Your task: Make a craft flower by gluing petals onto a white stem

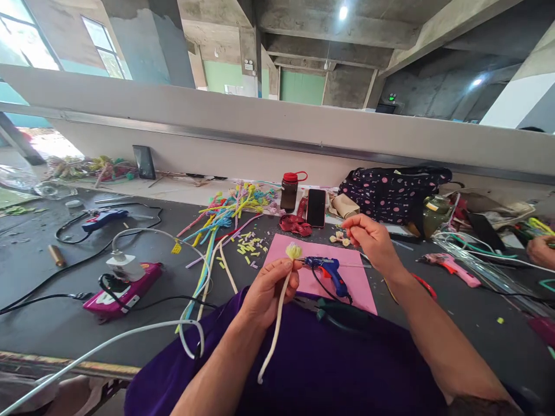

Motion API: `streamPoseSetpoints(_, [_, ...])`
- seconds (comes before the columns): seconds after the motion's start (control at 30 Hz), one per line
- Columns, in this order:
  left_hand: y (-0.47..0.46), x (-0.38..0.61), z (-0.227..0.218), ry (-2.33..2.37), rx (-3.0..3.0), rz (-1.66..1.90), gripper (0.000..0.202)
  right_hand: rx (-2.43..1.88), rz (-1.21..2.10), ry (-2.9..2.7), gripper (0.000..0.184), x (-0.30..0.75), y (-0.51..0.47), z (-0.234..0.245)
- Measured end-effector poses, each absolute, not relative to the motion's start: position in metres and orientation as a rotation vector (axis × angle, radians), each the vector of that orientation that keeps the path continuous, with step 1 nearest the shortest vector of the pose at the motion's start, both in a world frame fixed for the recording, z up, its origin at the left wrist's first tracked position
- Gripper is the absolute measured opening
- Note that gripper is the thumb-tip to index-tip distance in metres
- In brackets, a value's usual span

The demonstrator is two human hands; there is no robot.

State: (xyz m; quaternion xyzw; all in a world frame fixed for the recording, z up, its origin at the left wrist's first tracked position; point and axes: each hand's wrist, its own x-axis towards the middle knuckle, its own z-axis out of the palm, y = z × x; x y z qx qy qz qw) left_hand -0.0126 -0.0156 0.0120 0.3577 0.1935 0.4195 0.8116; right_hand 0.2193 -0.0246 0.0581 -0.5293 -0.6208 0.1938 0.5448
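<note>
My left hand (269,289) is closed round a cream pipe-cleaner stem (274,335) with a pale yellow fuzzy tuft (293,251) at its top; the stem hangs down over my purple lap. My right hand (368,238) is raised to the right of the tuft, fingers pinched on something too small to make out. Below and between the hands a blue glue gun (329,270) lies on a pink sheet (359,283) on the dark table.
Coloured pipe cleaners (225,216) and cut bits lie left of the sheet. Behind stand a red-capped bottle (289,190), a phone (316,208) and a spotted bag (392,193). A pink power strip (124,289) with cables sits left. Another person's hand (541,251) shows far right.
</note>
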Motion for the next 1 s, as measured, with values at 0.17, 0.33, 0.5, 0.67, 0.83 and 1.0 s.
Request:
streamPoseSetpoints(0.17, [-0.016, -0.01, 0.012, 0.439, 0.764, 0.897, 0.021, -1.328, 0.311, -1.415, 0.018, 0.242, -0.019, 0.059])
streamPoseSetpoints(0.33, [-0.017, -0.005, 0.011, 0.56, 0.763, 0.902, 0.02, -1.399, 0.261, -1.453, 0.02, 0.25, -0.012, 0.053])
streamPoseSetpoints(0.5, [-0.015, -0.005, 0.009, 0.599, 0.756, 0.894, 0.022, -1.547, 0.292, -1.633, 0.023, 0.255, 0.001, 0.04])
streamPoseSetpoints(0.67, [-0.016, -0.005, 0.009, 0.602, 0.765, 0.873, 0.023, -1.883, 0.1, -1.744, 0.017, 0.282, 0.018, 0.017])
streamPoseSetpoints(0.83, [-0.016, -0.004, 0.008, 0.569, 0.809, 0.875, 0.021, -2.266, -0.027, -1.813, 0.026, 0.308, 0.028, -0.008])
streamPoseSetpoints(1.0, [-0.016, -0.003, 0.006, 0.575, 0.832, 0.851, 0.022, -2.452, -0.11, -1.883, 0.027, 0.311, 0.039, -0.022])
